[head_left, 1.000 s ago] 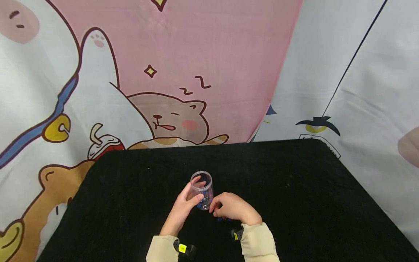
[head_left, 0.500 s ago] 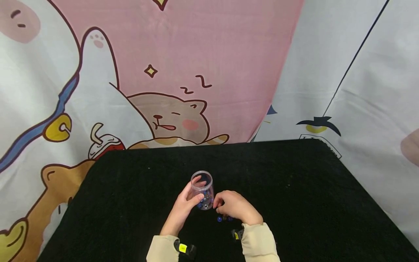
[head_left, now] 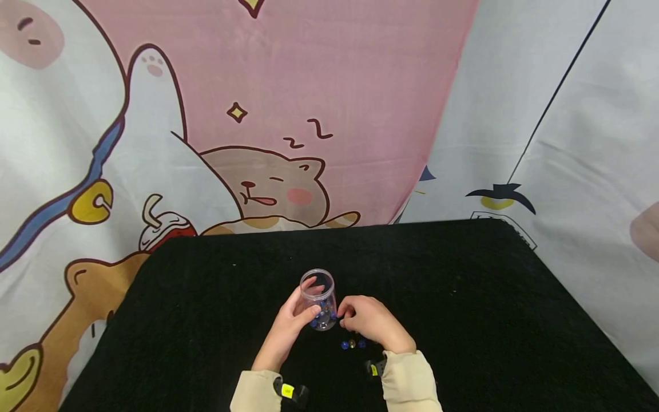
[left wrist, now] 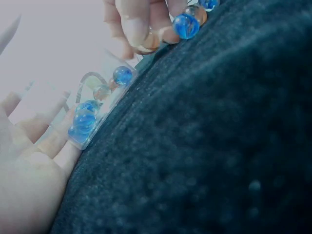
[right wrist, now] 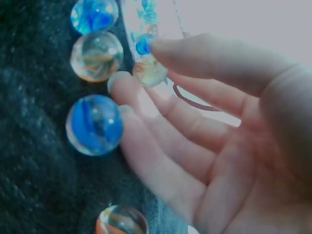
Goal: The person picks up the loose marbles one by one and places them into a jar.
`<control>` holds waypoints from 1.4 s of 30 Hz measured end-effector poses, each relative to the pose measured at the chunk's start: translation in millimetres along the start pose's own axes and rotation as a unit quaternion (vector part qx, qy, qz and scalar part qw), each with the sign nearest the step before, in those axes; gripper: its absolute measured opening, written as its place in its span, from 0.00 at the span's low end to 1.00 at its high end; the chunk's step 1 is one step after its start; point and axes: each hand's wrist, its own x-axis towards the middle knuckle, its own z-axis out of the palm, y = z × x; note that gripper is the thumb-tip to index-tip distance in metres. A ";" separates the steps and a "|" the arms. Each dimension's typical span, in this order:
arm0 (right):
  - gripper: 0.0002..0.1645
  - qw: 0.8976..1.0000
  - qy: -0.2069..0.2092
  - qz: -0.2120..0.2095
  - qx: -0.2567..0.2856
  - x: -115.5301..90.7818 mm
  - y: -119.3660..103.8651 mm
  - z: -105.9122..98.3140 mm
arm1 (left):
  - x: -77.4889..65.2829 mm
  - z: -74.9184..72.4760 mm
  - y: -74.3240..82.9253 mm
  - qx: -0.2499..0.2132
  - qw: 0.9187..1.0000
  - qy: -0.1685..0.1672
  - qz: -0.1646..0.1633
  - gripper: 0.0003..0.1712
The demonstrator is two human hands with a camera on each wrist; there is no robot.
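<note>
A clear round jar [head_left: 325, 294] stands upright on the black cloth, with blue and clear marbles [left wrist: 85, 120] at its bottom. My left hand [head_left: 287, 326] wraps round the jar's left side, thumb in front and fingers behind. Just right of the jar, my right hand [head_left: 374, 321] pinches a clear marble with a yellowish swirl [right wrist: 150, 73] between thumb and finger, low by the jar wall. Close to those fingertips lie a blue marble [right wrist: 94, 126], a clear amber-swirled marble [right wrist: 96, 56] and another blue marble [right wrist: 94, 14]. An orange-streaked marble [right wrist: 122, 223] shows at the right wrist view's bottom edge.
Black cloth [head_left: 489, 309] covers the table. Behind it hangs a pink and white cartoon curtain [head_left: 381, 103]. Each wrist wears a dark strap, and cream sleeves [head_left: 409, 380] reach in from the front edge.
My right hand has shifted slightly right and away from me, uncovering the loose marbles in front of it. The left hand and the jar stay in place.
</note>
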 end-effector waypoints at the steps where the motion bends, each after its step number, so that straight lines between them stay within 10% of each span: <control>1: 0.04 1.000 0.011 -0.001 0.001 0.1 0.0 -0.7 | 0.0 0.0 0.0 0.001 1.000 0.000 0.000 0.31; 25: 0.06 0.945 0.311 -0.063 0.078 2.7 -15.6 -5.3 | -0.5 0.4 -0.3 0.011 1.000 0.007 -0.001 0.30; 42: 0.08 0.936 0.318 -0.069 0.133 1.4 -26.8 -3.5 | 0.4 -0.4 0.1 0.004 1.000 0.007 -0.004 0.29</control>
